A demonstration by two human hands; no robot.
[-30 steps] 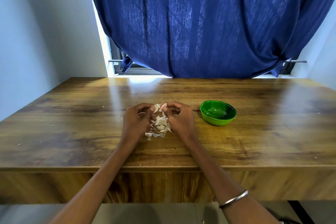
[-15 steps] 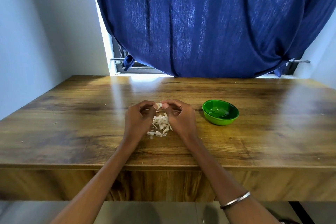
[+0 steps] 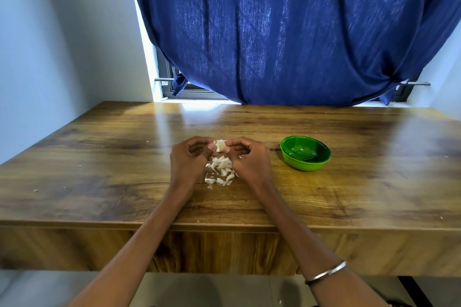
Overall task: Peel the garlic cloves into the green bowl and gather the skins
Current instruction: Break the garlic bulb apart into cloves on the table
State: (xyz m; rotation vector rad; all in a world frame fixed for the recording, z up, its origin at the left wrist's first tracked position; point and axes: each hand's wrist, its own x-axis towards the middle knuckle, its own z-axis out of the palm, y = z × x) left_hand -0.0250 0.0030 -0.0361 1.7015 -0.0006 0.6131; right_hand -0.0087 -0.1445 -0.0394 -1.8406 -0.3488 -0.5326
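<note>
Garlic clove [image 3: 220,145] pinched between left hand [image 3: 190,159]; right hand [image 3: 249,161].

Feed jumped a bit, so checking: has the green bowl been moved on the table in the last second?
No. The green bowl sits in the same spot, right of the garlic pile, matching the same wood grain of the table; only the camera shifted.
</note>
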